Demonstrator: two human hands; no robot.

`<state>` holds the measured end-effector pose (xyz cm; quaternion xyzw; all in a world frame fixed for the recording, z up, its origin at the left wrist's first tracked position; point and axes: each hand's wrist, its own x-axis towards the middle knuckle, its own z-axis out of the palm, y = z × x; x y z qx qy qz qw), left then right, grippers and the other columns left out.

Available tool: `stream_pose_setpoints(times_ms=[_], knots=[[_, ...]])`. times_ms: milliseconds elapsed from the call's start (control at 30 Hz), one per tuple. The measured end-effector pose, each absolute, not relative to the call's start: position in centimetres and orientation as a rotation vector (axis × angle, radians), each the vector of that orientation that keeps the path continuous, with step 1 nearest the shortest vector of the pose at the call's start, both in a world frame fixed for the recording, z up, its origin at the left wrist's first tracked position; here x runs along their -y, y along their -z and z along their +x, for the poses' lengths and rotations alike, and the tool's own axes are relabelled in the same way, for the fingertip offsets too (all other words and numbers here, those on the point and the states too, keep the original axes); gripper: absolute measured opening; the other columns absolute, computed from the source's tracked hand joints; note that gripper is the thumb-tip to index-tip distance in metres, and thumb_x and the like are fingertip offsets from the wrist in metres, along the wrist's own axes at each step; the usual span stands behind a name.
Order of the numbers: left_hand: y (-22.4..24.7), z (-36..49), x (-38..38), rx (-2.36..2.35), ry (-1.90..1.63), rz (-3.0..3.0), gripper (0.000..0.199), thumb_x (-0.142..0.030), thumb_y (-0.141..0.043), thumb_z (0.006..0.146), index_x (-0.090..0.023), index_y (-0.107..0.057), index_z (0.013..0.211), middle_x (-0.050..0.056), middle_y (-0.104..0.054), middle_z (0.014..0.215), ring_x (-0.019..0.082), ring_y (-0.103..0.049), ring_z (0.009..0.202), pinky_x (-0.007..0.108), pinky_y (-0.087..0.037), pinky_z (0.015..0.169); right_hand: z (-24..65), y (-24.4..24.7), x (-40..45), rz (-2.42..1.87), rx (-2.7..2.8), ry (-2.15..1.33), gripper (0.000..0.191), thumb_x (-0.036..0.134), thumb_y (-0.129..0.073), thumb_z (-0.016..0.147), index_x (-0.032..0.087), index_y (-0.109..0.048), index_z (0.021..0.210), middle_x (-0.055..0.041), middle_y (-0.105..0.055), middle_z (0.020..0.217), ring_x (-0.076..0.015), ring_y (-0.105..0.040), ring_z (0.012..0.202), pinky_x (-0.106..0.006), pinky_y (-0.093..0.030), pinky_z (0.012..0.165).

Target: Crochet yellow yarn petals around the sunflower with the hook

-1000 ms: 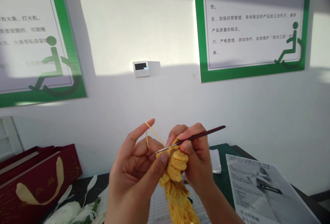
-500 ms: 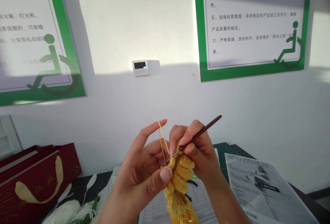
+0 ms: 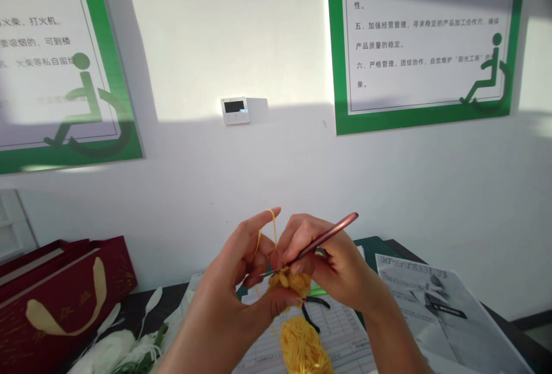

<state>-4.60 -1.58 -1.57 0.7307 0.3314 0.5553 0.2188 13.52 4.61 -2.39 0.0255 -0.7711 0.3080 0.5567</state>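
My left hand (image 3: 241,282) pinches a small yellow crocheted piece (image 3: 297,283) between thumb and fingers. A strand of yellow yarn (image 3: 275,227) loops over its raised index finger. In my right hand (image 3: 332,265) is a crochet hook (image 3: 323,238) with a reddish-brown handle, held like a pen. Its thin metal tip points left, at the top edge of the crocheted piece; whether it is inside a stitch I cannot tell. Below the hands a ball of yellow yarn (image 3: 304,345) lies on printed sheets. Black-handled pliers or scissors (image 3: 317,303) lie just behind it, partly covered.
A dark red gift bag (image 3: 73,305) with cream handles stands at left, beside white yarn (image 3: 107,351) and white leaf-like pieces. Printed papers (image 3: 448,311) and a green cutting mat (image 3: 373,245) lie at right. Behind is a wall with two green-framed posters and a thermostat (image 3: 235,111).
The crocheted piece has tipped, so its ribbed side no longer hangs down, and the yarn ball shows more. The hook's handle end has dropped and shifted left. My left fingers have curled in more.
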Motion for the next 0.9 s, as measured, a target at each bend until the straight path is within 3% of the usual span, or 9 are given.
stream_pose_setpoints(times_ms=[100, 233, 433, 567, 733, 900], knots=[[1.5, -4.4, 1.4, -1.030, -1.570, 2.051, 0.065, -0.029, -0.084, 0.082, -0.042, -0.059, 0.140, -0.003, -0.063, 0.084, 0.012, -0.036, 0.058, 0.025, -0.034, 0.050, 13.8, 1.9, -4.3, -0.010, 1.881, -0.588, 0.015, 0.013, -0.061, 0.097, 0.026, -0.066, 0.091, -0.0039, -0.068, 0.090, -0.0198, -0.066, 0.087, -0.038, -0.055, 0.078], [1.1, -4.1, 1.4, -1.023, -1.641, 1.982, 0.050, -0.025, -0.074, 0.091, -0.037, -0.061, 0.138, 0.000, -0.069, 0.090, 0.011, -0.038, 0.056, 0.025, -0.037, 0.051, 13.7, 1.6, -4.2, -0.054, 1.851, -0.483, 0.012, 0.017, -0.061, 0.099, 0.026, -0.067, 0.093, -0.0031, -0.068, 0.089, -0.0188, -0.064, 0.085, -0.037, -0.052, 0.078], [0.3, -4.0, 1.8, -0.804, -1.665, 1.756, 0.054, -0.020, -0.078, 0.087, -0.027, -0.063, 0.137, 0.003, -0.071, 0.083, 0.012, -0.047, 0.059, 0.023, -0.037, 0.050, 12.4, 2.3, -4.6, 0.116, 1.631, -0.669, 0.002, 0.027, -0.065, 0.100, 0.026, -0.067, 0.100, -0.0039, -0.069, 0.094, -0.0191, -0.066, 0.085, -0.034, -0.051, 0.070], [0.1, -3.9, 1.7, -0.736, -1.660, 1.698, 0.057, -0.018, -0.080, 0.085, -0.026, -0.062, 0.138, 0.002, -0.071, 0.083, 0.010, -0.045, 0.057, 0.022, -0.037, 0.050, 11.9, 2.4, -4.4, 0.160, 1.556, -0.702, 0.004, 0.029, -0.061, 0.102, 0.028, -0.065, 0.101, -0.0045, -0.071, 0.092, -0.0210, -0.068, 0.085, -0.038, -0.053, 0.075], [-0.2, -3.3, 1.9, -0.743, -1.678, 1.563, 0.059, -0.017, -0.084, 0.081, -0.026, -0.063, 0.136, 0.001, -0.071, 0.081, 0.010, -0.052, 0.059, 0.021, -0.042, 0.052, 11.5, 2.9, -4.3, 0.147, 1.472, -0.587, 0.008, 0.026, -0.057, 0.104, 0.031, -0.063, 0.106, -0.0045, -0.072, 0.094, -0.0211, -0.068, 0.085, -0.039, -0.053, 0.074], [-0.7, -2.8, 2.6, -0.776, -1.661, 1.343, 0.056, -0.015, -0.088, 0.075, -0.022, -0.068, 0.127, 0.000, -0.069, 0.076, 0.008, -0.052, 0.054, 0.016, -0.037, 0.045, 11.3, 3.4, -4.5, 0.138, 1.499, -0.323, 0.020, 0.021, -0.054, 0.104, 0.035, -0.062, 0.116, -0.0047, -0.074, 0.102, -0.0231, -0.068, 0.090, -0.047, -0.052, 0.082]])
